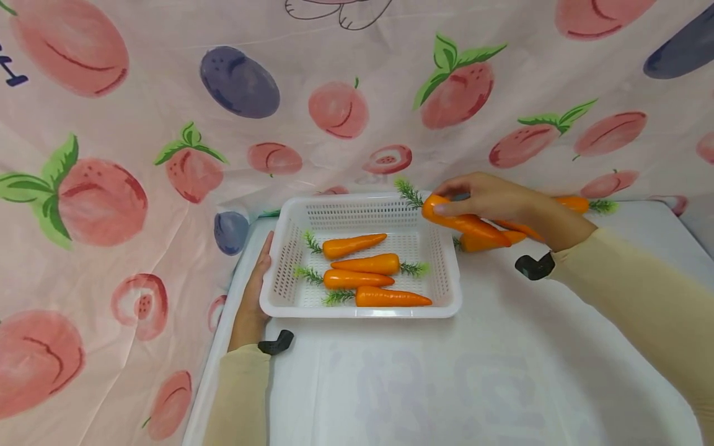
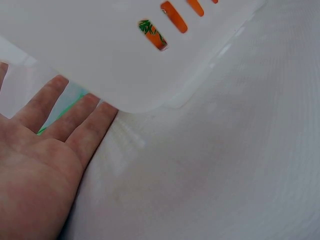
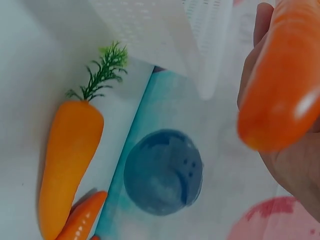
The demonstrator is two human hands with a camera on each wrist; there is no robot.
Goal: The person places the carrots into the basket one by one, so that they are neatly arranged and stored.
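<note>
A white slotted basket (image 1: 284,272) stands on the table and holds several orange carrots (image 1: 354,246) with green tops. My left hand (image 1: 256,282) lies flat against the basket's left wall, fingers straight. In the left wrist view the left hand (image 2: 55,130) has its fingers under the edge of the basket (image 2: 115,55). My right hand (image 1: 463,195) grips a carrot (image 1: 465,225) above the basket's far right corner, leafy end toward the back. The right wrist view shows that carrot (image 3: 282,85) close up, held by the right hand (image 3: 295,170).
More carrots lie on the table right of the basket: one (image 1: 485,241) under the held carrot, another (image 1: 571,202) near the back. Two of these carrots (image 3: 67,160) show in the right wrist view. A fruit-print cloth (image 1: 111,186) hangs behind and to the left. The white table (image 1: 446,384) stretches in front.
</note>
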